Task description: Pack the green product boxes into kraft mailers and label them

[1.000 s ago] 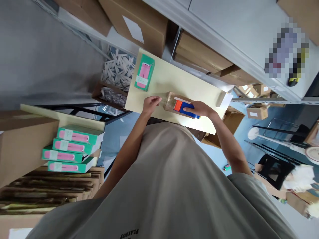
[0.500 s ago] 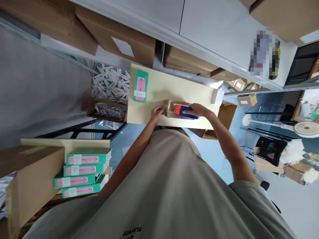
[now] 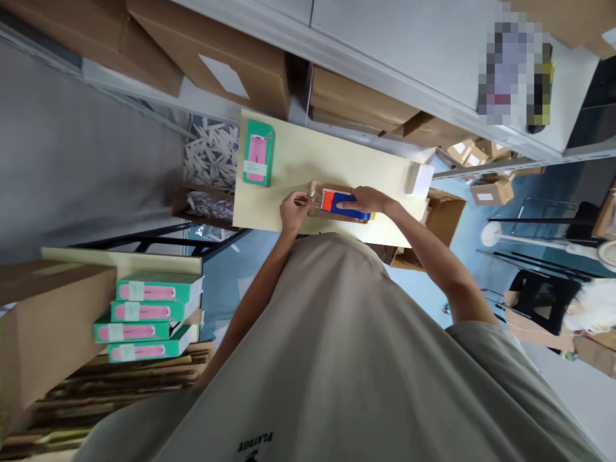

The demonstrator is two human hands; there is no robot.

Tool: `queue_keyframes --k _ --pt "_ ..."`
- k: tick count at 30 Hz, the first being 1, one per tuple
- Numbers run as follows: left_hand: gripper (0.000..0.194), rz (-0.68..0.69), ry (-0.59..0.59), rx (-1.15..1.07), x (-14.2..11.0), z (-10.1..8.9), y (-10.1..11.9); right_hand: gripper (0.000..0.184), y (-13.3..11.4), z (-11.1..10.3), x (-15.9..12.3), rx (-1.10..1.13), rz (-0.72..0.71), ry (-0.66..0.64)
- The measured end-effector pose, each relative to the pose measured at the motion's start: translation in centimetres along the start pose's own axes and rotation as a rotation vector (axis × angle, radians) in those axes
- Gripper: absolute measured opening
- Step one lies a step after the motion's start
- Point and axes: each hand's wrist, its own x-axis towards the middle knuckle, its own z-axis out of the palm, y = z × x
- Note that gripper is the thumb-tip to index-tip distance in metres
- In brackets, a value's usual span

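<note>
A small brown cardboard box (image 3: 332,217) lies on the pale tabletop (image 3: 293,138) in front of me. My right hand (image 3: 367,199) is wrapped round a blue tape dispenser with a red-orange front (image 3: 347,206), held over the box. At the box's left end, my left hand (image 3: 294,210) has its thumb and fingers curled together. A glossy strip of packing tape (image 3: 312,192) shows at those fingertips, and they seem to pinch it. The exact contact is too small to see clearly. A green box with a pink tumbler picture (image 3: 258,154) lies at the table's left end.
A white box (image 3: 419,179) stands on the table's right end. Beyond the back edge are large cartons (image 3: 359,96) under a shelf. Several green boxes (image 3: 147,289) are stacked at lower left beside a big carton (image 3: 67,327). An opened carton (image 3: 445,221) sits to the right.
My left hand has drawn slightly away from the box's left end, its fingers more curled. The dispenser stays in my right hand over the box. The camera view has shifted.
</note>
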Motion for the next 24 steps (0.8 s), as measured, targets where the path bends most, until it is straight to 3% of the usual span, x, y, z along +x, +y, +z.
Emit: queue_keyframes --k 4,7,12,17,21,24 --pt "0.027 -0.048 0.091 0.053 -0.6 0.6 0.7 0.069 0.2 -0.2 0.3 0.043 -0.092 -0.01" --pt "0.026 -0.055 0.168 0.099 -1.0 1.0 1.0 0.071 2.2 -0.8 -1.4 0.061 -0.11 -0.009" --pt "0.024 -0.006 0.244 0.189 -1.6 1.6 1.1 0.081 10.1 -2.7 -7.5 0.211 -0.041 -0.209" --pt "0.026 0.013 0.277 0.261 -1.4 2.0 0.9 0.082 16.7 -3.3 -11.2 0.248 0.083 -0.253" --pt "0.026 0.016 0.31 0.37 -1.2 2.3 1.1 0.082 17.7 -1.8 -10.4 0.219 0.096 -0.285" --pt "0.025 0.023 0.317 0.387 -1.1 2.5 1.2 0.077 17.1 0.0 -8.9 0.129 0.159 -0.2"
